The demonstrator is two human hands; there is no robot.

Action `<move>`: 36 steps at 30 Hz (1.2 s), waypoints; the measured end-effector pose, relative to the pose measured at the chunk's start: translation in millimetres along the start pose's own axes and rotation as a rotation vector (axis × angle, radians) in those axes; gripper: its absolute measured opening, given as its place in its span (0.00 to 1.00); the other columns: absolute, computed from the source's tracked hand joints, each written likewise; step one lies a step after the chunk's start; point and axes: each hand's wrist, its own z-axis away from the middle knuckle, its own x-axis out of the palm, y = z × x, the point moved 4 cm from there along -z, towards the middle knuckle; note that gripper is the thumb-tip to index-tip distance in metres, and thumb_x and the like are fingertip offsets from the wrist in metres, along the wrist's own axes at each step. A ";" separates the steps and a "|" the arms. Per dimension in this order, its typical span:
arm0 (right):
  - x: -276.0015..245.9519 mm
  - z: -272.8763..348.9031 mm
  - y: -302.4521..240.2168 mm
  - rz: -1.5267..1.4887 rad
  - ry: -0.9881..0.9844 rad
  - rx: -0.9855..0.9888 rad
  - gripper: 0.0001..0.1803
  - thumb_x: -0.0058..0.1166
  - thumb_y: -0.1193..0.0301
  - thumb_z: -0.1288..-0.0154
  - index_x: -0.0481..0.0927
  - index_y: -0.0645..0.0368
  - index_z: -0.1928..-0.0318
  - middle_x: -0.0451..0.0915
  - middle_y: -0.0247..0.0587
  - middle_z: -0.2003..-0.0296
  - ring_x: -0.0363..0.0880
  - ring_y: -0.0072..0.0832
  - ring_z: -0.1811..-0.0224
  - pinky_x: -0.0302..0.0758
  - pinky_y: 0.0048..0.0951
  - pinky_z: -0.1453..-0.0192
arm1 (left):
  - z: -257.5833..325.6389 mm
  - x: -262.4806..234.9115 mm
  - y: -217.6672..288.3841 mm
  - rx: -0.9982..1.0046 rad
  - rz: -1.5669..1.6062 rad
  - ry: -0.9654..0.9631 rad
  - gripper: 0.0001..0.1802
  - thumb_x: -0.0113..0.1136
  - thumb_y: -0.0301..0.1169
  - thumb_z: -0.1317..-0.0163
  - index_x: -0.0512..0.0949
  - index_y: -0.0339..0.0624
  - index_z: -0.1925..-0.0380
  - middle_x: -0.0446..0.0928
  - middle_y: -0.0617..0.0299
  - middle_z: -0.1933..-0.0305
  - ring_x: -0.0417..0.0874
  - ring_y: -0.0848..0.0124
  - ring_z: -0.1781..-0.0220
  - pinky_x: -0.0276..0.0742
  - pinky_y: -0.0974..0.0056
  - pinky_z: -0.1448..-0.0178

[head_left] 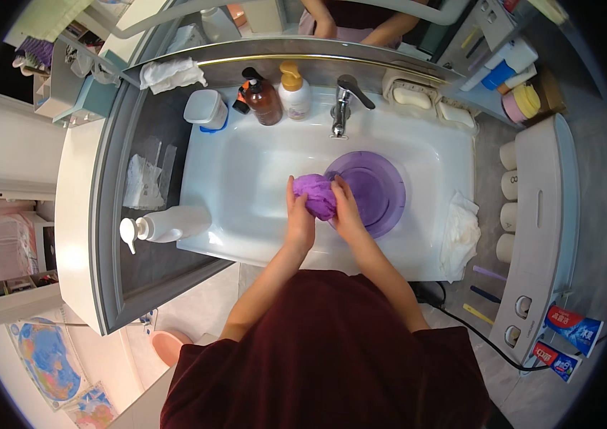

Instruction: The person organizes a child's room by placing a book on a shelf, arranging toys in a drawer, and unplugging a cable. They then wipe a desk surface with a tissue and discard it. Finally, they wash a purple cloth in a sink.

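Observation:
A bunched purple cloth (314, 194) is held up between my two hands over the white sink (250, 179). My left hand (300, 220) is closed around its left side, and my right hand (347, 211) grips the right side. The folds hide some of my fingertips. Just behind and to the right of my right hand, a round translucent purple basin (377, 193) stands in the sink; the hand overlaps its left edge. Beyond the basin is a chrome faucet (342, 114) with a dark lever. I cannot tell how much water the basin holds.
Along the back rim stand a brown pump bottle (263, 102), a white pump bottle with yellow top (294, 94) and a white plastic tub (205, 109). A bar of soap (412, 98) sits right of the faucet. A white pump bottle (175, 223) lies left; a white cloth (461, 236) hangs right.

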 end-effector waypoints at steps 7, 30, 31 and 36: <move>66.8 16.5 14.0 0.851 -0.004 -0.606 0.25 0.52 0.68 0.37 0.66 0.65 0.41 0.72 0.54 0.46 0.72 0.42 0.44 0.68 0.34 0.41 | -69.4 -59.3 -31.3 -0.275 0.181 -0.092 0.26 0.48 0.50 0.35 0.67 0.41 0.48 0.72 0.56 0.50 0.75 0.67 0.53 0.74 0.63 0.48; 29.5 -33.2 0.2 1.038 -0.145 -0.415 0.16 0.53 0.62 0.36 0.74 0.59 0.54 0.78 0.49 0.65 0.79 0.41 0.66 0.75 0.37 0.62 | -79.1 -92.6 9.7 0.012 -0.146 0.197 0.16 0.51 0.44 0.35 0.70 0.42 0.60 0.70 0.63 0.67 0.72 0.73 0.67 0.71 0.67 0.61; 19.8 -22.9 -9.0 0.944 -0.095 -0.330 0.16 0.54 0.64 0.37 0.74 0.59 0.53 0.78 0.47 0.64 0.79 0.39 0.67 0.75 0.35 0.61 | -80.4 -102.7 21.3 0.066 -0.118 0.211 0.16 0.52 0.44 0.35 0.70 0.42 0.61 0.70 0.63 0.66 0.72 0.73 0.67 0.71 0.67 0.60; -108.0 -3.5 -65.2 1.340 0.473 -0.664 0.22 0.58 0.65 0.40 0.72 0.59 0.48 0.77 0.38 0.64 0.78 0.29 0.67 0.77 0.28 0.65 | -73.3 -109.9 84.9 0.129 -0.118 0.212 0.18 0.52 0.42 0.35 0.67 0.38 0.56 0.68 0.62 0.65 0.72 0.74 0.65 0.72 0.68 0.61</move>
